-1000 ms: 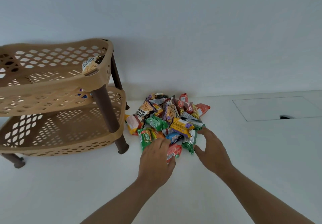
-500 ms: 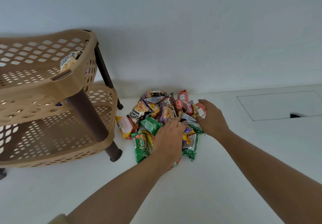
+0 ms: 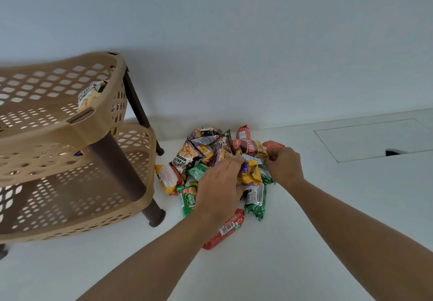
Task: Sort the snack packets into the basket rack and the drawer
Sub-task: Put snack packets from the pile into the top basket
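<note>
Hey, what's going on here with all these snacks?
A person is sorting a pile of snack packets beside a tan rack. The left hand grips a yellow packet in the pile. The right hand curls its fingers into the pile next to it, though what it holds is unclear. One packet already lies in the rack's top basket; most are unsorted.

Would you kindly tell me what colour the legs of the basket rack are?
The legs are dark brown, seen in the head view.
</note>
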A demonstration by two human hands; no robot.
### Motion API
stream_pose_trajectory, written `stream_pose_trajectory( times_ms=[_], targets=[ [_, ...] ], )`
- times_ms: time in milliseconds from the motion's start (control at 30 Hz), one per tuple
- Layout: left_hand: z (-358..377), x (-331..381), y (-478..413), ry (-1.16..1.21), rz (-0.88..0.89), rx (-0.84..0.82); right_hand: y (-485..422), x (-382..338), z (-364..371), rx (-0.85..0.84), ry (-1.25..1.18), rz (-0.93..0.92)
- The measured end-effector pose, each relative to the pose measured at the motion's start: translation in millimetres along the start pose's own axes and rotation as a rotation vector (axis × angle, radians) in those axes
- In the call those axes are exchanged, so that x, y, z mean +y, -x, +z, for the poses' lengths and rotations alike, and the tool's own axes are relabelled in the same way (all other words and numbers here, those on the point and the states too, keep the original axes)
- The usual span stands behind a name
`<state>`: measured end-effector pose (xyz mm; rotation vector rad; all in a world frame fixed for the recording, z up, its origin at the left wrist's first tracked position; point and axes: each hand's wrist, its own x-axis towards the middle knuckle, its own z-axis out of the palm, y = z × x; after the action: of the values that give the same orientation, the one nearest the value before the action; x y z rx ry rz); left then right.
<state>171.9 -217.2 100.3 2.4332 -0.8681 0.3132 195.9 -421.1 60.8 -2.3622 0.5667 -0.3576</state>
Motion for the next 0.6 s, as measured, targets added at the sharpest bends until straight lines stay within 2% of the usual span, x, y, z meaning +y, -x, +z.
stream_pose_trajectory(
  times_ms=[167, 400, 600],
  targets=[
    [-26, 6, 19, 0.095, -0.081, 0.084, 18, -7, -9, 0.040, -0.065, 0.010],
    [-80, 9, 52, 0.106, -0.134, 0.137, 57, -24, -27, 0.118, -0.216, 0.042],
    [-144, 9, 87, 0.109, -0.054, 0.249, 83, -60, -55, 0.207, -0.437, 0.072]
  ],
)
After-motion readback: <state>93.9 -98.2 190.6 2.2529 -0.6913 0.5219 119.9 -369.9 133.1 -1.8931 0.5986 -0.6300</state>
